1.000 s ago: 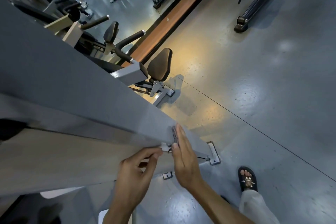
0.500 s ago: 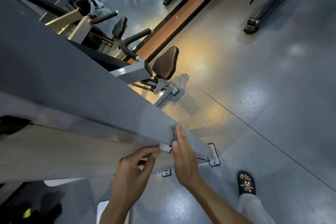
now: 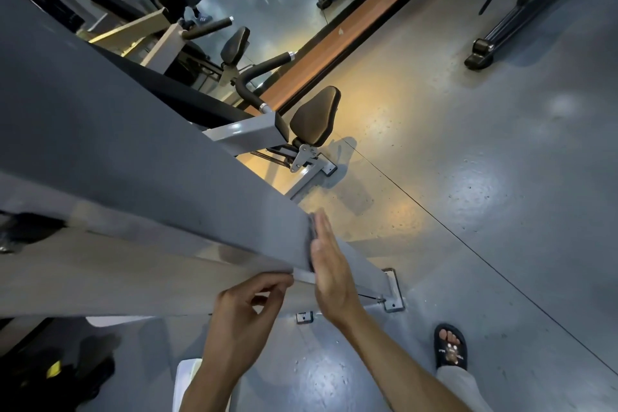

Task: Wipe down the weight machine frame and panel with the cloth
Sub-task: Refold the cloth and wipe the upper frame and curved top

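Cloth: only a dark sliver shows, lower centre, pinned flat against the grey panel edge by the right hand, fingers straight. Left hand pinches the pale frame edge just below, fingers curled. Judgement: keep the palm flat, stroke along the edge toward the floor bracket, left hand steadying.

Black sandal on grey floor
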The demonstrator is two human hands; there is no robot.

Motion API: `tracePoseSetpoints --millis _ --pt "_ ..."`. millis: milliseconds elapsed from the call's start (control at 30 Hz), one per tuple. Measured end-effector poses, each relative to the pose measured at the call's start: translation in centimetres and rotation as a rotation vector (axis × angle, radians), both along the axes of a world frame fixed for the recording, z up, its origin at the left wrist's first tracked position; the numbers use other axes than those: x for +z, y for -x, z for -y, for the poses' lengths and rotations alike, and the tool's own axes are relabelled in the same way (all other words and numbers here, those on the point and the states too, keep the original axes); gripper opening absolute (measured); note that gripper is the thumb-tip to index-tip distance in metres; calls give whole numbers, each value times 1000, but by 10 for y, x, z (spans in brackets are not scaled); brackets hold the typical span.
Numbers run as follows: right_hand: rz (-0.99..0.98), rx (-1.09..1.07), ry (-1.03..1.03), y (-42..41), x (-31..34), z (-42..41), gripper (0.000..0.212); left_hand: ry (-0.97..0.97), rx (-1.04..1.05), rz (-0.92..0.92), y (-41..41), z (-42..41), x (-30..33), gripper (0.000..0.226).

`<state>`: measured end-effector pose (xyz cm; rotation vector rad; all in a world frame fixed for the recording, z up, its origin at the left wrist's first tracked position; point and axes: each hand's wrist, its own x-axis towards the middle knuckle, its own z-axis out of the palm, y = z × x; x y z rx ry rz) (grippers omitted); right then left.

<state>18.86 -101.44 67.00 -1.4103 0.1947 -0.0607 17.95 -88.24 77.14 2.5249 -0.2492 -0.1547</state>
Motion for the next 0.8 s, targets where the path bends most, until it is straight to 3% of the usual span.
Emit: tracePoseSetpoints --millis 67,133,367,433,533,633,700,800 --pt "-183 27 -20 1 -20 2 64 14 23 -23 2 1 0 29" --pt "-233 29 -91 -6 -13 4 70 3 41 -31 2 3 0 30" --pt "161 -23 27 -33 101 -4 70 -45 81 -45 0 4 0 45" --pt "184 -14 34 -37 81 0 62 -30 76 -41 -1 2 -1 41" --pt "17 10 12 -39 25 15 56 3 96 -59 0 2 -1 32" --pt "-133 46 -24 -47 11 24 71 2 113 -65 1 1 -2 30" --pt "-81 57 -2 -53 42 24 72 -7 109 -55 1 3 -2 31" --pt "174 53 -20 -59 109 18 65 -10 86 -51 -1 5 1 33"
